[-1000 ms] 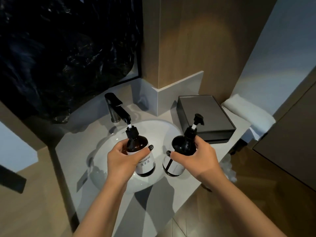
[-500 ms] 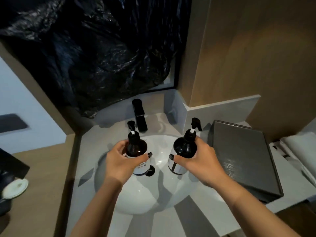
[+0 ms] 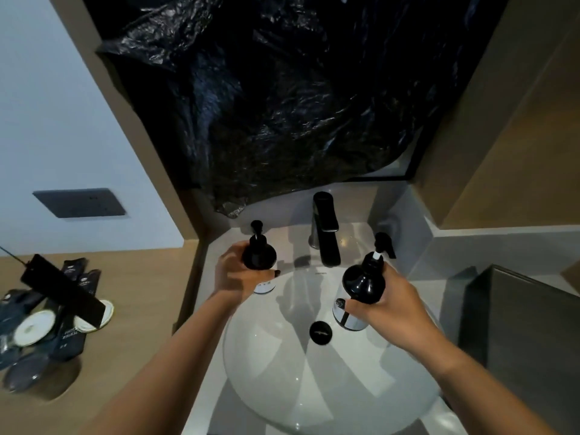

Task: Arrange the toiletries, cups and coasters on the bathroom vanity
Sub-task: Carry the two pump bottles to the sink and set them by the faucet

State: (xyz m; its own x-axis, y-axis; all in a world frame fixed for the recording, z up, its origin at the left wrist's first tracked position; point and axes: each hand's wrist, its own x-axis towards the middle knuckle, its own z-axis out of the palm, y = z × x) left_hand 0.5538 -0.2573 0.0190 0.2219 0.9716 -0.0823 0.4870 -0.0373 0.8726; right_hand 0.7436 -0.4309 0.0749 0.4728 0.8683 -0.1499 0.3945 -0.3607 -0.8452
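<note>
head view, each hand gripping a pump bottle (image 3: 260,257)

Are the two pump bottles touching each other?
Apart. The head view shows the left bottle in the left hand and the right bottle in the right hand, with the faucet between them.

faucet (image 3: 326,230) behind basin (image 3: 314,387), pump bottles (image 3: 260,255) either side
</note>
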